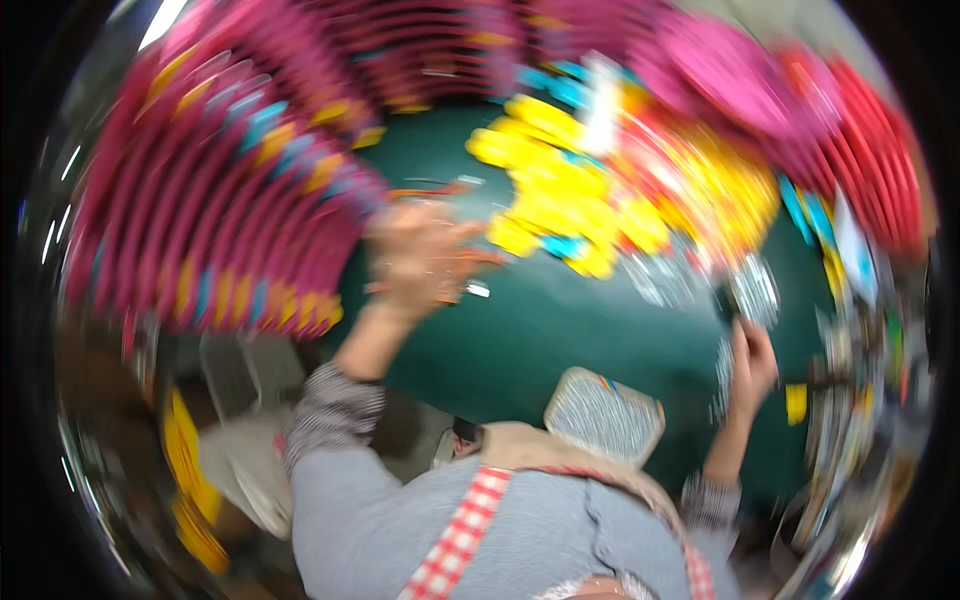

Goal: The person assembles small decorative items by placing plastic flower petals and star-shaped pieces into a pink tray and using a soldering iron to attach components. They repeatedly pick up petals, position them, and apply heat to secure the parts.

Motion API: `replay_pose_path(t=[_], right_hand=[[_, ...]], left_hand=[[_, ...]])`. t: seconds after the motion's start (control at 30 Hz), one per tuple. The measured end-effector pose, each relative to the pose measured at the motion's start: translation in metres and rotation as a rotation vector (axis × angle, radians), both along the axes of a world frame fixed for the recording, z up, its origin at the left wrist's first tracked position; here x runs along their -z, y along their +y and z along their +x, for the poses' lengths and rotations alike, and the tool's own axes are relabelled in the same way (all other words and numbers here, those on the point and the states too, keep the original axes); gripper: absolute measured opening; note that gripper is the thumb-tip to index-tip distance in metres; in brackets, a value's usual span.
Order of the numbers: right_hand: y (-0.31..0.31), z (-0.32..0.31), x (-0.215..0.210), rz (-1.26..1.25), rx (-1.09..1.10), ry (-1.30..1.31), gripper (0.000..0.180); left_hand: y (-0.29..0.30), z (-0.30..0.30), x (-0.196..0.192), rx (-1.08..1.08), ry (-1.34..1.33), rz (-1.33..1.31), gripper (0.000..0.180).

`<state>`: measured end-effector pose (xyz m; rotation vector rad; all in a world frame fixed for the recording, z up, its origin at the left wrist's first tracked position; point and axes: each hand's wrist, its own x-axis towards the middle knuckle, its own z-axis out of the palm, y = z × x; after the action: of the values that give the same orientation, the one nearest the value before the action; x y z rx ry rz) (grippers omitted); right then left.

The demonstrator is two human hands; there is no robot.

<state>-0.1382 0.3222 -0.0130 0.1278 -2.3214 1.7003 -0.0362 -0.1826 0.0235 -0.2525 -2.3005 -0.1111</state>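
Note:
My left hand [415, 255] is over the left side of a dark green table [500, 335], smeared by motion, so its fingers cannot be read. Slim orange tools [478, 257] with shiny ends show beside and under it; whether it grips them is hidden. On the right, my right hand [752, 365] has its fingers closed around something dark and narrow that I cannot make out. Just beyond it lie shiny, transparent pieces [755, 290]. Between the hands and farther back spreads a heap of yellow pieces [560, 190] with some blue ones.
Rows of magenta disc-shaped pieces [215, 210] stand at the left and back. More magenta discs [725, 75] and red ones [880, 160] fill the far right. A blurred yellow-and-red pile [715, 185] lies before them. A pale rounded tray [605, 415] sits near my body.

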Motion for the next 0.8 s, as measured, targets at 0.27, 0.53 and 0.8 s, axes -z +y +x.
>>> replay_pose_path(t=[0.27, 0.53, 0.8], right_hand=[[-0.055, -0.100, 0.023, 0.348, -0.438, 0.098, 0.038], [-0.117, -0.186, 0.072, 0.691, -0.558, 0.335, 0.062], [-0.127, -0.158, 0.074, 0.527, -0.457, 0.306, 0.031]], left_hand=[[0.108, -0.070, 0.053, 0.258, -0.192, 0.444, 0.047], [0.153, -0.193, 0.088, 0.177, -0.499, 0.290, 0.062], [0.139, -0.167, 0.099, 0.101, -0.326, 0.369, 0.060]])
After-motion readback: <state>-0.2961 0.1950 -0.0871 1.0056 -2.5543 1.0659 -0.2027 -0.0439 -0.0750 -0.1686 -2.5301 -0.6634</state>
